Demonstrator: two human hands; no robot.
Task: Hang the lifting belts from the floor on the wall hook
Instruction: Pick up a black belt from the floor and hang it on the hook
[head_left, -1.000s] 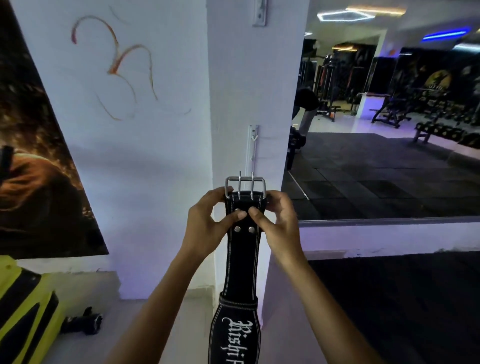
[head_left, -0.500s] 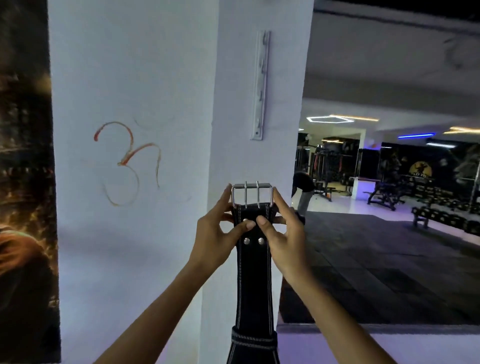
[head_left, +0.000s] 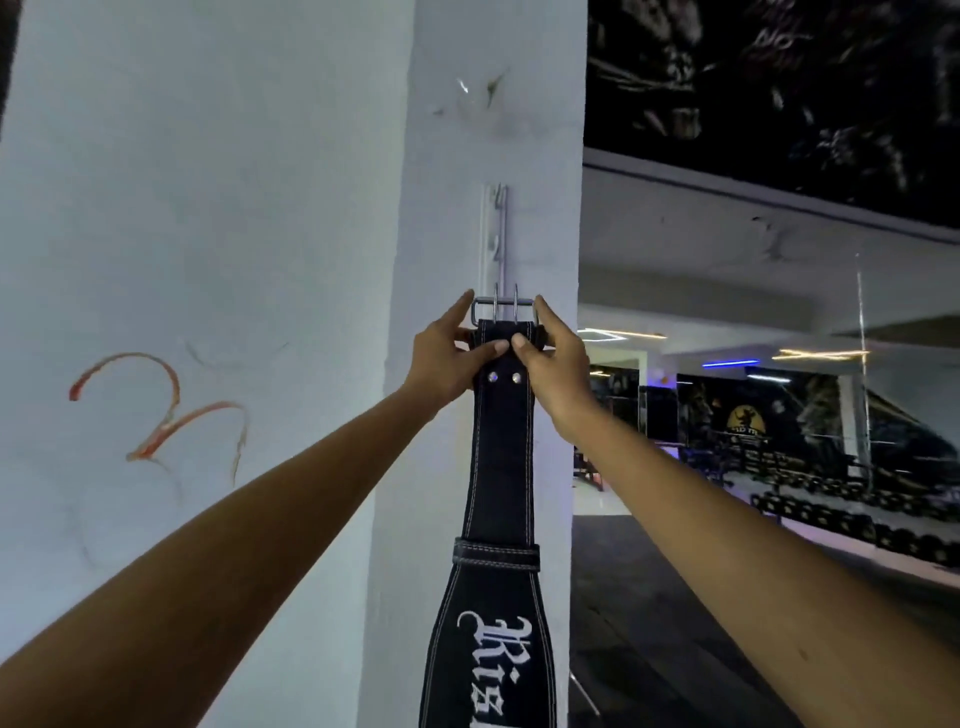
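Note:
A black lifting belt (head_left: 501, 467) with white stitching and white lettering hangs straight down in front of the white pillar. Both hands hold its top end. My left hand (head_left: 447, 358) pinches it from the left, my right hand (head_left: 558, 364) from the right, thumbs meeting on the leather just above two rivets. The steel double-prong buckle (head_left: 503, 309) sits between my fingertips, right at the lower end of the white wall hook rail (head_left: 496, 239) screwed vertically to the pillar. Whether the buckle touches a hook I cannot tell.
The white pillar (head_left: 441, 156) stands directly ahead, with a white wall and an orange painted mark (head_left: 156, 410) to its left. To the right, a mirror shows the dark gym floor, dumbbell racks (head_left: 857, 519) and ceiling lights.
Both hands have lifted the belt's buckle end upward, from well below the upper hook rail to its bottom end. My view has tilted up with it.

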